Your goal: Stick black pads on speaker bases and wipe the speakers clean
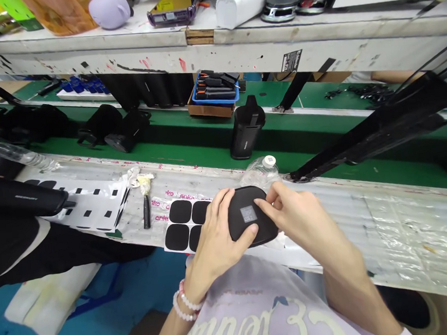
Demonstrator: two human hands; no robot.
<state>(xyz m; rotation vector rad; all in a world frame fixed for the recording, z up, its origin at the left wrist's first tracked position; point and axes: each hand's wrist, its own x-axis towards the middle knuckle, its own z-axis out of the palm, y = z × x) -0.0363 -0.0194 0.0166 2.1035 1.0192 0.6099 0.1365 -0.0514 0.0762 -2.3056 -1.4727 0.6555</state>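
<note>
My left hand (217, 235) grips a black rounded pad-like part (250, 217) from its left side, thumb lying across its lower face. A small grey square label (248, 214) sits on top of that part. My right hand (300, 215) is closed in a pinch, its fingertips touching the part's right side just beside the label. Under and left of the part lies a white sheet with black rounded pads (181, 223). Whether the right fingers hold anything small I cannot make out.
A black-handled tool (145, 207) and a white sheet of small black squares (90, 204) lie to the left. A clear bottle (262, 169) stands behind the part. A black speaker (246, 129) stands on the green belt (191, 152). Crinkled plastic film (402, 225) covers the bench at right.
</note>
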